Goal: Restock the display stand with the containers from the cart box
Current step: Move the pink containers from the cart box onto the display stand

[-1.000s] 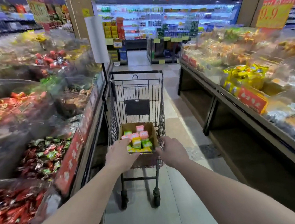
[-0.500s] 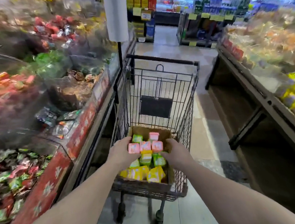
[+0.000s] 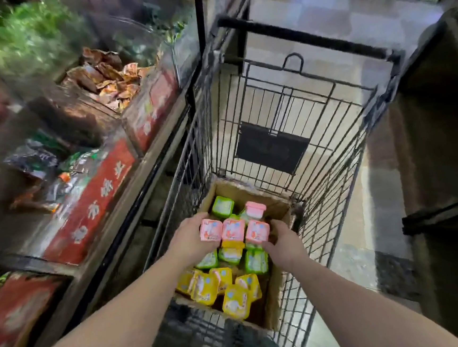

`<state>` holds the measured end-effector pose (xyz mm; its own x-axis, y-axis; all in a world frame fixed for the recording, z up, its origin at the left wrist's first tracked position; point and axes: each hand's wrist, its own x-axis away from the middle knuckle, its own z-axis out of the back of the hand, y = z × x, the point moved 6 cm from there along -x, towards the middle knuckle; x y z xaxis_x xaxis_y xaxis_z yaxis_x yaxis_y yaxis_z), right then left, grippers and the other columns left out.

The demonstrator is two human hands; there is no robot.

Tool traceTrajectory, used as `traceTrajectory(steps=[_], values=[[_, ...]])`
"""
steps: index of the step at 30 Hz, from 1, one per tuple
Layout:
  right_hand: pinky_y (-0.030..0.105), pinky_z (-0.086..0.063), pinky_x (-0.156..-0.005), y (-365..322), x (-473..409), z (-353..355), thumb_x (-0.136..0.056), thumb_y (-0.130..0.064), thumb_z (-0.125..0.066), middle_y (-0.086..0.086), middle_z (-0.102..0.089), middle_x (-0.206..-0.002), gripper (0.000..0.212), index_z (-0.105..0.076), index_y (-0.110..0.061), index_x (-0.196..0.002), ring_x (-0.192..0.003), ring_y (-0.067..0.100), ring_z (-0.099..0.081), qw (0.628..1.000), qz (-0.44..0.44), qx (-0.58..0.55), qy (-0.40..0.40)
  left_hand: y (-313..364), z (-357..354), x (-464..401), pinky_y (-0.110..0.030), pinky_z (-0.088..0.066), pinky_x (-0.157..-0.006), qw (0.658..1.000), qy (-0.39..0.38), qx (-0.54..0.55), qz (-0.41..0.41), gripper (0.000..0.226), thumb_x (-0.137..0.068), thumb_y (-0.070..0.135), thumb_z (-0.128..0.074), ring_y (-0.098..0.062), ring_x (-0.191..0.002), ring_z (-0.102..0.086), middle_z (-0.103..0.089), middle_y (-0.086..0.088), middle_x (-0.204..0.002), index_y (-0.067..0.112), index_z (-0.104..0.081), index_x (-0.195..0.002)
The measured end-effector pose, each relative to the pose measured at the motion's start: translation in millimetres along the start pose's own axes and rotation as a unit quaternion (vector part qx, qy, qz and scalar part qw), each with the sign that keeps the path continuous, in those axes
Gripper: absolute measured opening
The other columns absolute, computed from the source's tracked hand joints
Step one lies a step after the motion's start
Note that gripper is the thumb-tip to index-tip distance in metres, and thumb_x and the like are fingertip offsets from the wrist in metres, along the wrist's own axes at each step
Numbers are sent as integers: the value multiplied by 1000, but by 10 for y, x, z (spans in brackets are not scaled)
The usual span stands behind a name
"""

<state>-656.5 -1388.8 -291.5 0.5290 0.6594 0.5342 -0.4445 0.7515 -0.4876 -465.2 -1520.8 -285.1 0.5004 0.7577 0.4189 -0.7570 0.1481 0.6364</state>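
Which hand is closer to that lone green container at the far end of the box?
Left. The left hand lies just below the green container; the right hand sits farther off, across the pink containers.

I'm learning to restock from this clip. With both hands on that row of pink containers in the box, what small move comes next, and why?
Probably lift the three pink containers straight up out of the cardboard box. The left hand and right hand already press the row from both ends, and green and yellow containers lie beneath, so a level lift should keep it together.
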Motion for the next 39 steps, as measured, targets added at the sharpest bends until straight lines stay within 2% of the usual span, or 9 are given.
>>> traceTrajectory(steps=[6, 14, 18, 23, 26, 28, 31, 35, 39], values=[[31, -45, -87, 240, -801, -95, -89, -22, -61, 13, -55, -132, 66, -30, -18, -147, -118, 30, -55, 998, -3, 13, -69, -194, -468, -498, -37, -52, -78, 997, 25, 49, 53, 49, -59, 39, -70, -15, -92, -63, -66, 8, -95, 28, -61, -106], [33, -34, -105, 653, -1495, -732, -89, -21, -62, 17, -43, -142, 76, -18, -18, -151, -134, 36, -37, 990, -81, -24, -114, -484, -957, -820, -33, -42, -102, 991, 24, 54, 119, 79, -66, 31, -78, -22, -122, -52, -53, -6, -132, 21, -48, -139], [28, -38, -100, 864, -1711, -1002, -90, -19, -62, 16, -44, -145, 82, -10, -11, -153, -130, 30, -47, 982, -138, -73, -102, -629, -1071, -908, -32, -40, -102, 989, 23, 55, 133, 75, -74, 18, -78, -24, -120, -51, -48, -9, -136, 20, -44, -141], [39, -52, -92, 1043, -1756, -1110, -88, -13, -60, 11, -62, -125, 55, -45, -16, -141, -110, 31, -61, 960, -201, -188, -45, -721, -1124, -882, -39, -44, -102, 987, 16, 69, 143, 74, -78, 27, -77, -21, -124, -49, -44, -4, -139, 26, -40, -142], [32, -55, -60, 1099, -1725, -1079, -85, -2, -59, 12, -66, -95, 32, -60, -9, -116, -76, 27, -64, 933, -220, -281, -49, -676, -1100, -838, -35, -45, -99, 986, 10, 72, 150, 74, -79, 26, -77, -20, -121, -50, -42, -3, -140, 26, -39, -143], [29, -48, -55, 1079, -1700, -956, -81, 3, -59, 9, -65, -85, 31, -63, -4, -110, -68, 24, -60, 938, -202, -277, -50, -635, -1088, -824, -36, -45, -99, 985, 1, 75, 152, 75, -78, 27, -77, -21, -122, -50, -41, -3, -142, 26, -38, -143], [36, -54, -69, 1090, -1705, -945, -84, -7, -61, 4, -68, -89, 31, -65, -14, -114, -73, 21, -62, 953, -184, -226, -88, -557, -1096, -802, -40, -45, -101, 985, -22, 84, 151, 76, -78, 29, -77, -22, -125, -47, -39, -3, -144, 30, -37, -143], [42, -54, -89, 1045, -1702, -1023, -87, -36, -65, 11, -64, -121, 64, -41, -18, -144, -95, 27, -63, 961, -180, -184, -103, -531, -1129, -809, -41, -45, -101, 986, -29, 80, 142, 77, -79, 29, -76, -21, -126, -46, -40, -2, -144, 29, -35, -144], [30, -44, -94, 889, -1688, -1016, -91, -41, -60, 2, -55, -135, 65, -33, -23, -148, -120, 25, -55, 979, -98, -141, -107, -610, -1231, -831, -38, -45, -100, 986, -35, 74, 146, 76, -81, 31, -74, -21, -123, -48, -39, -2, -145, 27, -34, -145]])
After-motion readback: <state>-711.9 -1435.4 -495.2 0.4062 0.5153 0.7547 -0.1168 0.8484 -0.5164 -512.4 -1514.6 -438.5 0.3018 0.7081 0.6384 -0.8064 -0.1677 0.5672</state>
